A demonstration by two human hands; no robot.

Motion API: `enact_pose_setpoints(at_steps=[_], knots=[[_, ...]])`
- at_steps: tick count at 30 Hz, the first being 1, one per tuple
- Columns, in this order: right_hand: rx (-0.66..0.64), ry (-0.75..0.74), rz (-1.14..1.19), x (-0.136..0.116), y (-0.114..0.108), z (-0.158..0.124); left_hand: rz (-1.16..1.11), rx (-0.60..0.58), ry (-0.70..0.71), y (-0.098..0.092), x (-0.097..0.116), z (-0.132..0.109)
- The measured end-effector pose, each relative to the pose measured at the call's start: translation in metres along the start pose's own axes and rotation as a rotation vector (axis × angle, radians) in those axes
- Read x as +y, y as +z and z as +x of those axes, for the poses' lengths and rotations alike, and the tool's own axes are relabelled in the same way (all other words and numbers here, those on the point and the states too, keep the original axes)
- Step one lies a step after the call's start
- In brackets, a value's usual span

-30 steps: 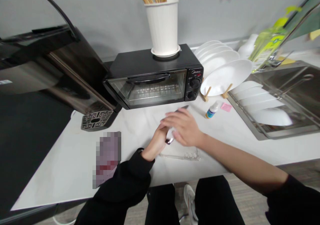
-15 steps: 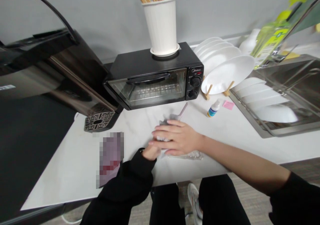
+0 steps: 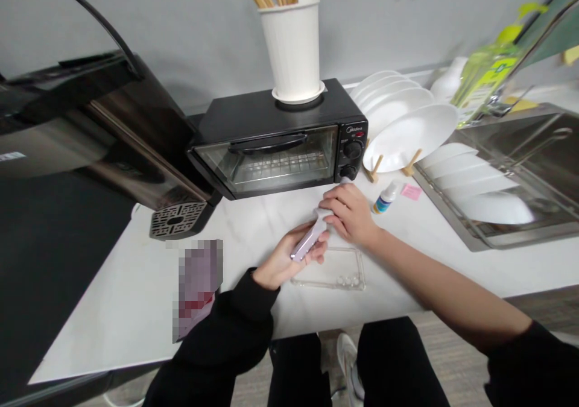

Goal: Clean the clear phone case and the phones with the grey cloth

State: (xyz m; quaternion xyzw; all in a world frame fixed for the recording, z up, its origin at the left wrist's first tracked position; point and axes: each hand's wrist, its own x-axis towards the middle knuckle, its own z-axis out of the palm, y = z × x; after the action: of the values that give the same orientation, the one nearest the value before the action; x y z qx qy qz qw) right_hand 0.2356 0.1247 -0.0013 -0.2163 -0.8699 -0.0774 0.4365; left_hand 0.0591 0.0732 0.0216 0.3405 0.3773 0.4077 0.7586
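Note:
My left hand [image 3: 283,261] is wrapped round a pale purple phone [image 3: 304,248], held tilted on its edge above the counter. At the phone's far end, the closed fingers of my right hand [image 3: 351,213] press a crumpled whitish cloth [image 3: 324,215] against it. Those fingers cover much of the cloth, so whether it is cloth or tissue is unclear. A clear phone case [image 3: 323,271] lies on the counter just under and right of the phone. Beyond my right hand stands a small white spray bottle [image 3: 385,198] with a blue label, beside a pink sticky note [image 3: 411,192].
A black toaster oven [image 3: 280,154] stands behind my hands, with a white cup [image 3: 294,51] of chopsticks on top. Left are a black drinks machine [image 3: 136,129] and a blurred purple object [image 3: 199,280]. To the right are racked plates [image 3: 409,132] and a sink [image 3: 479,241].
My right hand has lifted off the left and moved up and right to the phone's far end. The phone is now tilted up, and the clear case is uncovered.

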Motion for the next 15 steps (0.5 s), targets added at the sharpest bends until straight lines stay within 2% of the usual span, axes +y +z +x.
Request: enact_pose_setpoints(at_steps=[2,4,6,8,10,12,13,15], knots=[[0.087,0.129,0.008,0.010,-0.005,-0.002,-0.087,-0.177,-0.130,-0.001,0.000,0.005],[0.149,0.166,0.015,0.011,-0.007,-0.002,-0.146,-0.319,-0.205,-0.001,0.000,0.008],[0.201,0.228,0.021,0.007,-0.006,-0.001,-0.142,-0.380,-0.213,-0.001,-0.001,0.009],[0.268,0.390,0.057,0.004,-0.004,0.000,-0.126,-0.406,-0.191,0.000,-0.002,0.008],[0.340,0.639,0.127,0.003,0.001,0.000,-0.077,-0.408,-0.098,0.003,-0.005,0.007],[0.372,0.854,0.202,0.004,0.005,-0.001,0.066,-0.375,0.064,0.006,-0.008,0.005],[0.363,0.912,0.232,0.003,0.008,-0.001,0.177,-0.317,0.153,0.006,-0.011,0.005],[0.303,0.918,0.282,-0.002,0.012,-0.002,0.427,-0.103,0.300,0.004,-0.016,0.004]])
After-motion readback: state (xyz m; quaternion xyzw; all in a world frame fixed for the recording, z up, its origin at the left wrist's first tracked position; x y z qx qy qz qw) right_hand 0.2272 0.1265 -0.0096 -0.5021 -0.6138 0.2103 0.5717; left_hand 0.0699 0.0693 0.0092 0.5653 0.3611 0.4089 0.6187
